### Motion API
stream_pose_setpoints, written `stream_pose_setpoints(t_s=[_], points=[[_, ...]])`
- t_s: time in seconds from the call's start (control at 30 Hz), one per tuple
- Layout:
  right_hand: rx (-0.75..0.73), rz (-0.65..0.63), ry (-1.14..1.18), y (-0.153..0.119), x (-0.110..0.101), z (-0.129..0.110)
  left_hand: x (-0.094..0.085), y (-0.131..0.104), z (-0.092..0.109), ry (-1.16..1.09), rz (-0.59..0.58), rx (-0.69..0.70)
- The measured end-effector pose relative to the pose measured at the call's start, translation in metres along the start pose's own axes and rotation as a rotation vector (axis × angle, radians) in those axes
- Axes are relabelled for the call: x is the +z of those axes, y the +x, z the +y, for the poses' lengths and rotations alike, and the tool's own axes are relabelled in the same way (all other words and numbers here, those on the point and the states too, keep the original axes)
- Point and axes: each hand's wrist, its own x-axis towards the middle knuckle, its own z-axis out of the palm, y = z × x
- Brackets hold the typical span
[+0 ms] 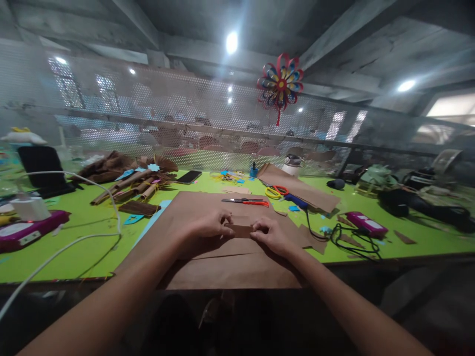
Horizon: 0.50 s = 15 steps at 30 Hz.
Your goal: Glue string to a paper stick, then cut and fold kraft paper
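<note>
A small piece of brown paper [243, 231] is stretched between my two hands, with a fold or edge running across it. My left hand [215, 225] pinches its left end between thumb and fingers. At the right end, my right hand [270, 233] grips it the same way. Both hands are just over a large brown paper sheet [200, 207] that reaches the table's front edge. Beyond my fingers, orange-handled scissors [247, 201] lie on the sheet.
Yellow-and-orange-handled scissors [276, 191] and a blue-handled corded tool [296, 200] lie behind. A purple power strip [366, 225] sits right, another [35, 230] left. Rolled brown paper pieces [135, 185] are piled at left. A white cable [118, 212] crosses the green table [89, 247].
</note>
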Motion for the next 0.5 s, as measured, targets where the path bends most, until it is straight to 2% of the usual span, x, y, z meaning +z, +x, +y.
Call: stream_pose_setpoints(t_s=[0.07,0.23,0.5], points=[[-0.016,0.008,0.010,0.000,0.002,0.002,-0.005,0.008,-0.001,0.019,-0.040,-0.011],[-0.058,0.020,0.023,-0.002,0.003,-0.003,-0.013,0.029,0.000,0.067,0.003,0.033],[-0.061,0.019,-0.019,-0.004,0.003,-0.013,0.000,0.032,-0.012,-0.110,-0.004,0.242]])
